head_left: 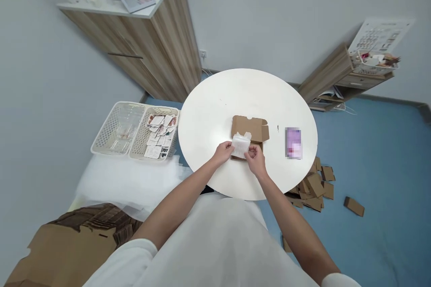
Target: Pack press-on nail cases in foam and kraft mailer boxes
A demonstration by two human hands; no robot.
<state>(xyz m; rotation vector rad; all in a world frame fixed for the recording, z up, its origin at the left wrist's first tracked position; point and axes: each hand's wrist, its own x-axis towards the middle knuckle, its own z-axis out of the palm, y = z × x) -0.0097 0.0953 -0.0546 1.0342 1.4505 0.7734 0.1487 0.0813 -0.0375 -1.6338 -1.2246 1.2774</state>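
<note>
A small packet in white, translucent wrapping (pixel 241 145) is held between my two hands, above an open brown cardboard box (pixel 249 128). My left hand (pixel 223 152) pinches the packet's left edge. At its lower right corner, the fingers of my right hand (pixel 256 158) are closed on it. The box lies on the round white table (pixel 208 112) with its lid folded back, away from me. The packet and my right hand cover much of the box's inside. What the wrapping contains cannot be made out.
A blurred purple item (pixel 294 143) lies on the table's right. To the left stand a white basket of cards (pixel 158 132) and another with clear containers (pixel 118 128), beside white wrapping sheets (pixel 124 179). Flattened cardboard (pixel 67 251) is stacked lower left. Brown boxes (pixel 314 185) lie on the floor at right.
</note>
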